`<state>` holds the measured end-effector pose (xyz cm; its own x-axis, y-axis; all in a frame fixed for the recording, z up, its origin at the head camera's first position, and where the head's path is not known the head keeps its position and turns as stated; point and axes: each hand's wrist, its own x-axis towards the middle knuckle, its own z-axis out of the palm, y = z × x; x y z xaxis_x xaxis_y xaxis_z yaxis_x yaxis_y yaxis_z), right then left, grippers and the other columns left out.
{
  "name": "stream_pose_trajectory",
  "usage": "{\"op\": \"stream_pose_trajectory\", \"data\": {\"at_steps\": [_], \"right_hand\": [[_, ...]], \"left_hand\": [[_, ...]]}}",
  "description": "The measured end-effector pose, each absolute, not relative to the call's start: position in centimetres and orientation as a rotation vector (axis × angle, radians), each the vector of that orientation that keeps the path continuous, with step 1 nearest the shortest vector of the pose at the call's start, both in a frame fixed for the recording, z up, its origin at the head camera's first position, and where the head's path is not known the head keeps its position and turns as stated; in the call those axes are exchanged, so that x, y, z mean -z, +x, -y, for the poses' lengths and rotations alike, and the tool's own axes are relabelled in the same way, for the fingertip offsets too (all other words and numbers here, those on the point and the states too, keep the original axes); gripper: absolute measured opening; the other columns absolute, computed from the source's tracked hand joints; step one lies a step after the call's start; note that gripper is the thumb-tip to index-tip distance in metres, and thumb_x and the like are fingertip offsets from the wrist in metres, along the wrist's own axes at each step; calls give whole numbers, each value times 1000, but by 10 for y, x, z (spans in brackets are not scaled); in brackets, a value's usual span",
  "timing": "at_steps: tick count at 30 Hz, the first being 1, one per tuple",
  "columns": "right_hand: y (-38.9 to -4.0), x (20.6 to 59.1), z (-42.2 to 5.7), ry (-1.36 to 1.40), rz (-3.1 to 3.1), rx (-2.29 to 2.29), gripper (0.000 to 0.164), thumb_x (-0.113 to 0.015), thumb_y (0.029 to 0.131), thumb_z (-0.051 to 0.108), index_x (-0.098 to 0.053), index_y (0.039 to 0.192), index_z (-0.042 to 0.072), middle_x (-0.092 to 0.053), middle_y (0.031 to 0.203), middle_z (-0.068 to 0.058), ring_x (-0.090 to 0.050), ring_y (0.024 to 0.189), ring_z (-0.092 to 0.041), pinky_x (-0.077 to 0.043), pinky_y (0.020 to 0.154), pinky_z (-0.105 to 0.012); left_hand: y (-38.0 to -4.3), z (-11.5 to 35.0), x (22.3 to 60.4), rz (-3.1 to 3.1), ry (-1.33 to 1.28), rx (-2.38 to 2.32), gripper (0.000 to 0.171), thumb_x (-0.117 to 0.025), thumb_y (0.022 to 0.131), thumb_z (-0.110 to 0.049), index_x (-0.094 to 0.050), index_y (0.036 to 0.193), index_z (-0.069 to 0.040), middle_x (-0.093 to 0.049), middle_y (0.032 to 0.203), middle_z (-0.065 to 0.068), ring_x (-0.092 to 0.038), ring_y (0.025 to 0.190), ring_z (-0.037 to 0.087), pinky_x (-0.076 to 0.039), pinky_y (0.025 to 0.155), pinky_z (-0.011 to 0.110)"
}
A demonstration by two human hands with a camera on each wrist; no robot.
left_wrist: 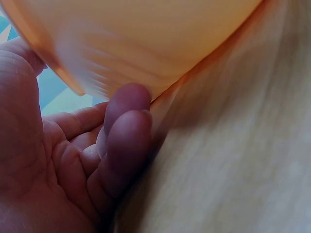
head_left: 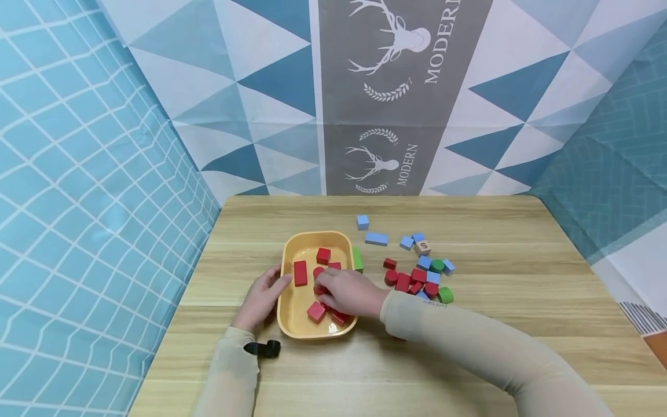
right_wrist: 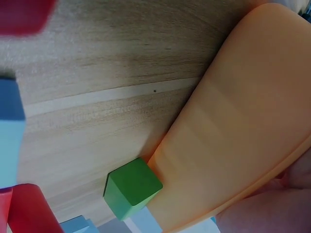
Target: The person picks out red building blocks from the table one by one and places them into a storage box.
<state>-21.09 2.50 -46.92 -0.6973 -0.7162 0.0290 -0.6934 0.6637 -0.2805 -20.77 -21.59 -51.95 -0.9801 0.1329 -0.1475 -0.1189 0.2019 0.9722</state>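
A yellow-orange plastic bin (head_left: 296,313) stands on the table with several red blocks in it, among them a long red block (head_left: 300,273) and a red cube (head_left: 323,255). My left hand (head_left: 260,298) grips the bin's left side, thumb at the rim; in the left wrist view its fingers (left_wrist: 127,141) curl against the outer wall. My right hand (head_left: 350,289) reaches over the right rim into the bin, fingers bent down among the red blocks. I cannot tell whether it holds one; its fingertips are mostly hidden. In the right wrist view it lies beyond the bin's wall (right_wrist: 233,111).
A green block (head_left: 357,259) stands against the bin's right side. Farther right lies a cluster of red blocks (head_left: 403,282), blue blocks (head_left: 433,278), green cylinders (head_left: 445,295) and a wooden letter cube (head_left: 422,248). Behind it lies a long blue block (head_left: 376,238).
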Motion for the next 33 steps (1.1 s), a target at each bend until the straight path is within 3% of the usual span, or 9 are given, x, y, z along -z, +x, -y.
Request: {"op": "stream_pose_trajectory", "data": {"at_steps": [8, 15, 22, 28, 33], "right_hand": [[-207, 454, -45, -1177, -2755, 610, 20, -71, 92, 32, -67, 107, 20, -60, 101, 10, -51, 90, -3, -55, 83, -26], [-213, 435, -100, -1059, -2921, 674, 25, -71, 92, 29, -68, 112, 15, -66, 107, 5, -60, 92, -13, -57, 80, -33], [-231, 449, -134, -825, -2899, 548, 29, -67, 95, 26, -67, 118, 9, -65, 112, -4, -57, 88, -14, -57, 79, -36], [-237, 465, -138, -821, -2888, 396, 22, -69, 94, 21, -70, 113, 12, -65, 113, -3, -58, 100, -18, -55, 87, -40], [-237, 467, -138, -807, -2904, 373, 21, -70, 93, 23, -71, 112, 13, -66, 112, -3, -58, 99, -19, -55, 88, -41]], "left_hand": [[-208, 214, 520, -2295, 8, -1842, 61, -60, 99, -41, -43, 146, -8, -48, 142, 11, -56, 113, 18, -50, 96, 43], [-209, 213, 519, -2311, 41, -1837, 60, -60, 99, -40, -43, 145, -6, -49, 141, 13, -57, 112, 19, -51, 94, 43], [-208, 221, 523, -2292, 16, -1846, 62, -59, 99, -42, -42, 147, -6, -51, 139, 14, -59, 109, 19, -53, 91, 43], [-207, 218, 524, -2274, -2, -1868, 59, -60, 99, -40, -44, 145, -8, -51, 139, 13, -59, 109, 19, -53, 92, 42], [-209, 218, 521, -2285, 3, -1849, 59, -60, 98, -40, -44, 145, -8, -49, 141, 11, -57, 111, 18, -52, 94, 43]]}}
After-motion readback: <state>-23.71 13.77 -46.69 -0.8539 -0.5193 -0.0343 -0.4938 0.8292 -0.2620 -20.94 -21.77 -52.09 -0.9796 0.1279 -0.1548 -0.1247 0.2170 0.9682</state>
